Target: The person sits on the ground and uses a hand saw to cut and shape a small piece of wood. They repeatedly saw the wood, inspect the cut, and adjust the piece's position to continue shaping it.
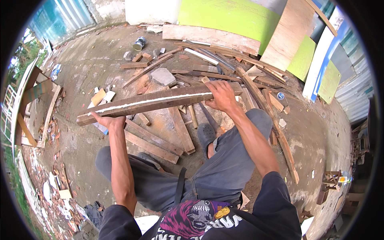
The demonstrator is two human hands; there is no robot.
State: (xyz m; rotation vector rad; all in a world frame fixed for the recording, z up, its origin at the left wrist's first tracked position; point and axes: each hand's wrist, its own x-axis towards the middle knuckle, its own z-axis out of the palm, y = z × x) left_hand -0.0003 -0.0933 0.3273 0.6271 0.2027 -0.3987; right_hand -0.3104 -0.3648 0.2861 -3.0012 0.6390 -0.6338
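A long brown wooden beam (160, 100) spans the space in front of me, its left end a little lower than its right. A white bead, like glue or filler, runs along its near face. My left hand (110, 121) is closed around the lower edge close to the left end, thumb on the near side. Near the right end, my right hand (221, 96) grips the beam from above, fingers over its top edge. Below the beam, short wooden planks (181, 130) lie on the ground between and beyond my feet.
A grey stone block (163, 77) sits beyond the beam among scattered wood strips. A long timber (276, 134) lies to my right. Farther off are a can (139, 43), a plywood sheet (288, 34) and a green board (228, 20). Rubble (58, 196) covers the left side.
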